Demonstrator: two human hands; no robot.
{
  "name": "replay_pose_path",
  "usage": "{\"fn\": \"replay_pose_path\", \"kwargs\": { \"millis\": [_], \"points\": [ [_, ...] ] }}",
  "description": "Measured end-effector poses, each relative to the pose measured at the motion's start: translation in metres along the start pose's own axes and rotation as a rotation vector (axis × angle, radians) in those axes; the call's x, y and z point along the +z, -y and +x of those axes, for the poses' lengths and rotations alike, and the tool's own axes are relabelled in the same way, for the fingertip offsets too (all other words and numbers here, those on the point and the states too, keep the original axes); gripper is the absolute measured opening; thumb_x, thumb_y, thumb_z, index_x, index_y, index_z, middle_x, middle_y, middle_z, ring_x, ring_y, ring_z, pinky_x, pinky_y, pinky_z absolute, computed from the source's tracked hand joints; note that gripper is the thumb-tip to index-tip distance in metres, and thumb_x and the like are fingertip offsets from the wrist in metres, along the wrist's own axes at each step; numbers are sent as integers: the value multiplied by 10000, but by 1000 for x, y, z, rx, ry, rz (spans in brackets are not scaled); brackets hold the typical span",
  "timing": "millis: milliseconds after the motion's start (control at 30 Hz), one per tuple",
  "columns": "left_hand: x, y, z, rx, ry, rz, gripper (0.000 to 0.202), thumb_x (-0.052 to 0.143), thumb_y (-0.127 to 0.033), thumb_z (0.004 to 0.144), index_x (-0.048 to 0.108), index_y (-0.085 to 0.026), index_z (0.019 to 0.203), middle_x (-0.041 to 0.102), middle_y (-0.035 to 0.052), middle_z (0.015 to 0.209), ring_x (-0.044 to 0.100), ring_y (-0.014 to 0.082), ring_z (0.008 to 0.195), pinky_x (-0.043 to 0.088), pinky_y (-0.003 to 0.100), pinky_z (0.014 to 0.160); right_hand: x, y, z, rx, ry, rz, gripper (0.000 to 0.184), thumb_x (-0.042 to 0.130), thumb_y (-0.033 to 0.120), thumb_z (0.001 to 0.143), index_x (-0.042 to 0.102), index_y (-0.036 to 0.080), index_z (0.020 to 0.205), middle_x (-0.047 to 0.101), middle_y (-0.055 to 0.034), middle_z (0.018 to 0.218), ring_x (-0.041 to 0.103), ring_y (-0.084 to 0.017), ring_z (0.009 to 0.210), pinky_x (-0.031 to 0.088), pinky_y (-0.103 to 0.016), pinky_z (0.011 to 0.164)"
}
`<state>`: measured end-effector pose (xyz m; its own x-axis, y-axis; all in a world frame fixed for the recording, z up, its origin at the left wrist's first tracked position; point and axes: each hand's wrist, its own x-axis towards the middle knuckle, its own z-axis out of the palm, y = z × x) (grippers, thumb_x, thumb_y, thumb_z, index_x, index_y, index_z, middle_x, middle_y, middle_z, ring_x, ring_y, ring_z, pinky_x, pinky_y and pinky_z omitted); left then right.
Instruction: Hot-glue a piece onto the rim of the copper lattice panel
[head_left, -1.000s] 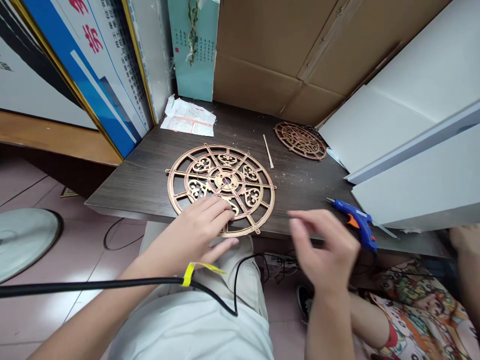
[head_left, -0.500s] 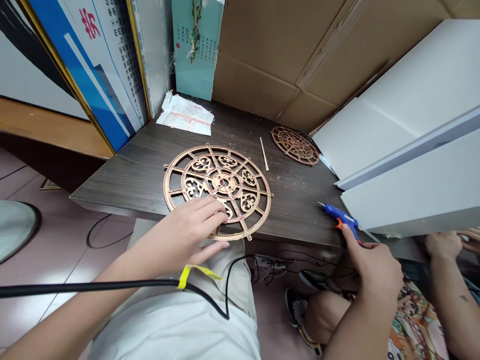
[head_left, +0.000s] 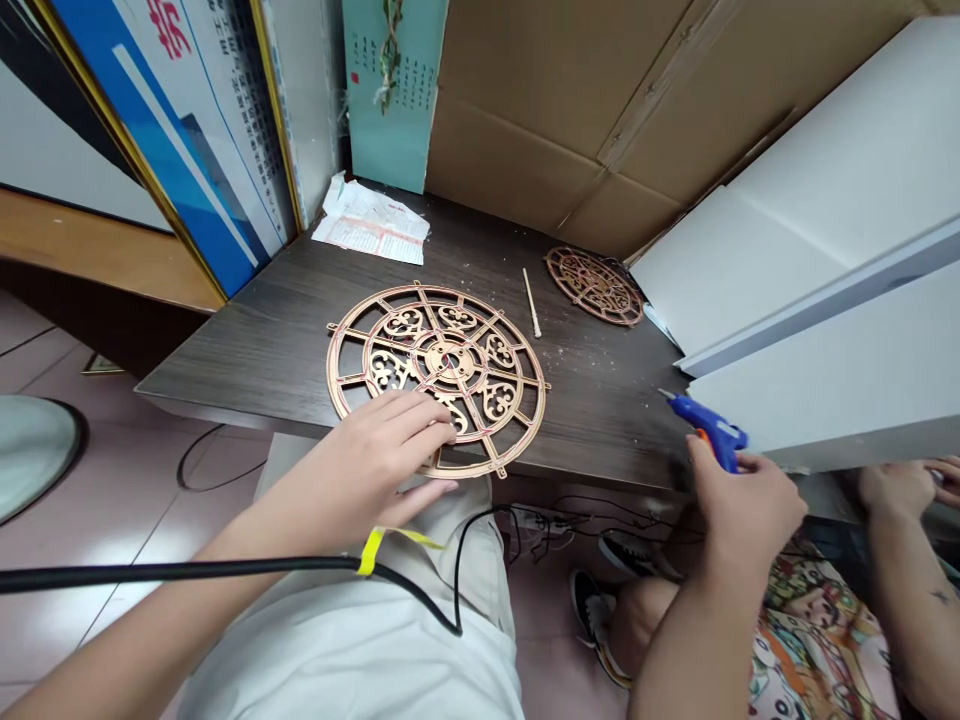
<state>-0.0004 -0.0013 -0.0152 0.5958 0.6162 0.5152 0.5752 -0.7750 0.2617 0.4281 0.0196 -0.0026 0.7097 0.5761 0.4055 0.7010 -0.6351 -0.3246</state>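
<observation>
A large round copper-coloured fretwork disc lies flat on the dark wooden table, overhanging its near edge. My left hand rests on the disc's near rim with fingers stretched flat. My right hand is wrapped round the handle of a blue glue gun with an orange trigger, lifted slightly at the table's right front edge, nozzle pointing left. A thin glue stick lies beyond the disc.
A smaller fretwork disc lies at the back right by white boards. A paper sheet sits at the back left. A black cable crosses my lap. Another person's hands show at the right.
My right hand swung from mid-air to the right, closed on the glue gun's handle and raised it a little off the table. My left hand stayed on the disc.
</observation>
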Motion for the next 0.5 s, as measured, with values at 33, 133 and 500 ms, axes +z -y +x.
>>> {"fn": "replay_pose_path", "kwargs": {
  "millis": [33, 133, 500],
  "points": [
    [0, 0, 0, -2, -2, -3, 232, 645, -289, 954, 587, -167, 1144, 654, 80, 1149, 597, 249, 1102, 479, 428, 981, -4, 3, -6, -30, -82, 80, 629, 707, 635, 687, 759, 120, 1044, 705, -160, 845, 663, -377, 860, 516, -535, 931],
    [0, 1, 0, 6, -12, 4, 235, 650, -296, 953, 588, -166, 1138, 657, 80, 1138, 601, 247, 1095, 477, 426, 990, -19, 20, -33, -251, -157, 352, 613, 757, 610, 682, 766, 131, 1063, 675, -78, 778, 626, -253, 702, 529, -407, 782],
    [-2, 2, 0, -8, -13, -43, 246, 680, -304, 940, 596, -175, 1131, 665, 69, 1138, 603, 234, 1087, 480, 403, 947, -33, 85, -108, -990, -132, 493, 263, 782, 303, 806, 704, 143, 999, 595, 32, 659, 461, -92, 518, 430, -229, 535]
  ]
}}
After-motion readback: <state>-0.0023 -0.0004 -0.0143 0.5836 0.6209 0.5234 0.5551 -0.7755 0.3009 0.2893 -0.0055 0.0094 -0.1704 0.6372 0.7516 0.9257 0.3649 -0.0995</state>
